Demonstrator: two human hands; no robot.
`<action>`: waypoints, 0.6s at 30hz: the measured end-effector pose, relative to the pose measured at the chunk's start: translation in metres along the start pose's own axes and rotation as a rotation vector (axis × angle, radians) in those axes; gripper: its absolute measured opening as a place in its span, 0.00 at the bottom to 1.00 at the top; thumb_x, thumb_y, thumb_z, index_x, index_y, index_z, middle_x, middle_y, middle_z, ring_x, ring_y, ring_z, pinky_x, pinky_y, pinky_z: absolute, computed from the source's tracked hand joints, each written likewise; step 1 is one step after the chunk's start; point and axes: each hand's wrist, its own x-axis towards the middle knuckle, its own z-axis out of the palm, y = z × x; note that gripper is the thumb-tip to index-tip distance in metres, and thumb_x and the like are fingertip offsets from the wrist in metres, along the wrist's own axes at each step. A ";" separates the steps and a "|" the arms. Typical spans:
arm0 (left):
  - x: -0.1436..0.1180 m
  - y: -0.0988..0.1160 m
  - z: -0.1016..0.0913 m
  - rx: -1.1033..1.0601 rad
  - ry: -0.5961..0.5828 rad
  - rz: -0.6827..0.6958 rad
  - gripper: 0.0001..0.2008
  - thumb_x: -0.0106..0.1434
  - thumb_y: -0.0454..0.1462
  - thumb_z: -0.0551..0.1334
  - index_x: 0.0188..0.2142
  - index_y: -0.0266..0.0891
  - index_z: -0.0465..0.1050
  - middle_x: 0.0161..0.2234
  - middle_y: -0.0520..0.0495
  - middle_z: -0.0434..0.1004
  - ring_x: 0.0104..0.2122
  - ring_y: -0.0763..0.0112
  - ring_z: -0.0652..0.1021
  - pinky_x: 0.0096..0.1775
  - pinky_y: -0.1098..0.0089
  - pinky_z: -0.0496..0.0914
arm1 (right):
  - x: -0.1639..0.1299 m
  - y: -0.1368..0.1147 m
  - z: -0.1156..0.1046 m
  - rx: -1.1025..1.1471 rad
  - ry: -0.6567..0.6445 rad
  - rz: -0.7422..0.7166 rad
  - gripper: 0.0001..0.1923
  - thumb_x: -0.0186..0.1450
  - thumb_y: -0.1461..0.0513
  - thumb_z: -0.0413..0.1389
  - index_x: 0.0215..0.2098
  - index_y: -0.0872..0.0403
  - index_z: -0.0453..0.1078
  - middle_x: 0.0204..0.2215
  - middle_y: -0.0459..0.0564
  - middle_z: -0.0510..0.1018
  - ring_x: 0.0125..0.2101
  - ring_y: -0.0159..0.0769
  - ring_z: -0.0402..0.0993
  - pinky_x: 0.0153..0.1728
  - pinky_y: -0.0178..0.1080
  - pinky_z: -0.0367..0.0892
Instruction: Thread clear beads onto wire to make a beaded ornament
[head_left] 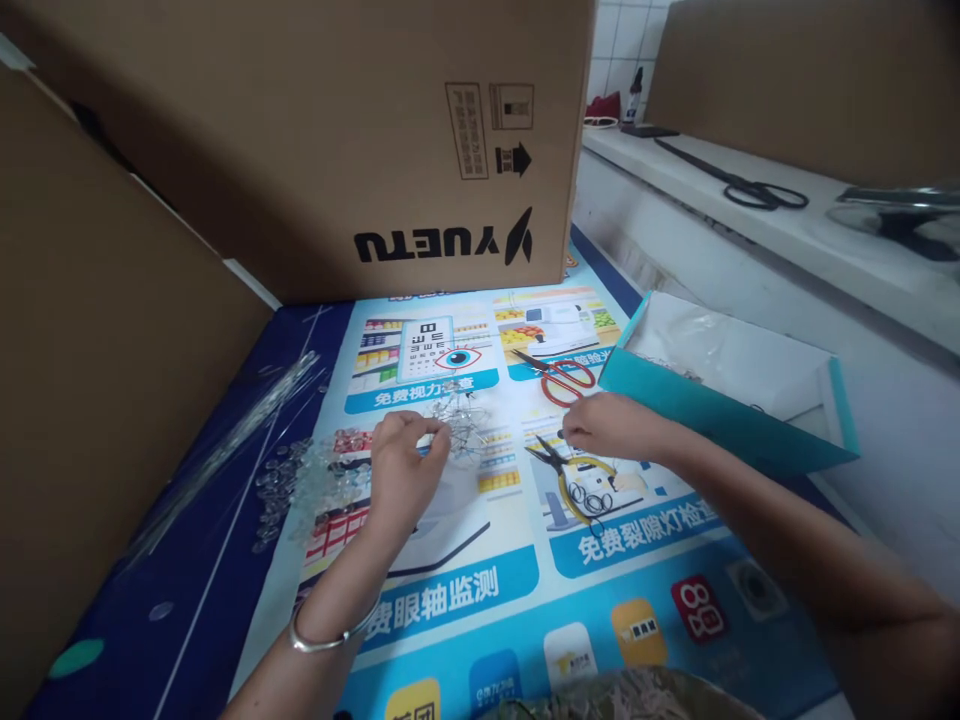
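My left hand (401,462) rests on a printed blue poster (465,590), its fingertips pinched at the edge of a small heap of thin metal wire pieces (459,418); what it pinches is too small to tell. My right hand (609,425) lies curled further right, just above yellow-handled pliers (564,472) and several small dark rings (589,498). Whether the right fingers hold anything cannot be told. Red-handled scissors (559,377) lie just beyond it.
A big cardboard box (330,130) stands at the back, another cardboard wall (90,380) at left. A teal-edged open box (720,385) sits at right. Clear round beads (304,480) and clear strips (240,440) lie at left. Black shears (739,185) rest on a white ledge.
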 end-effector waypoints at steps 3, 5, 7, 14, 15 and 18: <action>-0.001 -0.001 -0.001 -0.011 0.008 -0.018 0.09 0.57 0.40 0.57 0.31 0.39 0.74 0.33 0.47 0.66 0.39 0.63 0.69 0.46 0.62 0.60 | -0.018 -0.008 0.013 -0.093 -0.122 -0.070 0.11 0.60 0.64 0.50 0.25 0.55 0.72 0.26 0.50 0.76 0.27 0.34 0.68 0.26 0.33 0.53; -0.002 0.001 -0.001 0.001 0.009 -0.018 0.09 0.57 0.40 0.58 0.31 0.39 0.75 0.33 0.46 0.66 0.40 0.62 0.69 0.46 0.62 0.60 | -0.028 -0.015 0.020 -0.153 -0.164 -0.079 0.11 0.60 0.64 0.49 0.25 0.56 0.71 0.26 0.52 0.76 0.27 0.35 0.69 0.26 0.33 0.53; -0.002 0.002 -0.001 0.006 0.011 -0.013 0.09 0.56 0.40 0.58 0.31 0.39 0.75 0.33 0.46 0.66 0.39 0.62 0.69 0.47 0.61 0.59 | -0.034 -0.022 0.026 -0.199 -0.152 -0.040 0.10 0.61 0.64 0.48 0.27 0.57 0.71 0.28 0.53 0.76 0.28 0.37 0.69 0.25 0.34 0.53; -0.005 0.006 -0.003 -0.199 -0.088 -0.163 0.10 0.57 0.41 0.56 0.28 0.40 0.74 0.28 0.49 0.69 0.32 0.68 0.70 0.37 0.68 0.64 | -0.039 -0.034 0.032 -0.184 -0.119 -0.018 0.09 0.62 0.65 0.47 0.30 0.58 0.69 0.31 0.54 0.75 0.30 0.38 0.69 0.28 0.34 0.55; -0.005 0.007 -0.003 -0.227 -0.103 -0.190 0.10 0.57 0.41 0.57 0.27 0.40 0.74 0.27 0.50 0.69 0.30 0.69 0.70 0.35 0.69 0.63 | -0.039 -0.034 0.033 -0.183 -0.115 -0.017 0.09 0.62 0.65 0.46 0.31 0.58 0.69 0.31 0.55 0.75 0.30 0.37 0.69 0.28 0.34 0.55; -0.007 0.009 -0.003 -0.289 -0.120 -0.260 0.10 0.56 0.42 0.57 0.27 0.40 0.74 0.27 0.51 0.70 0.28 0.71 0.70 0.33 0.70 0.63 | -0.036 -0.036 0.040 -0.180 -0.105 0.004 0.09 0.61 0.66 0.46 0.32 0.59 0.68 0.31 0.56 0.75 0.30 0.37 0.69 0.27 0.34 0.54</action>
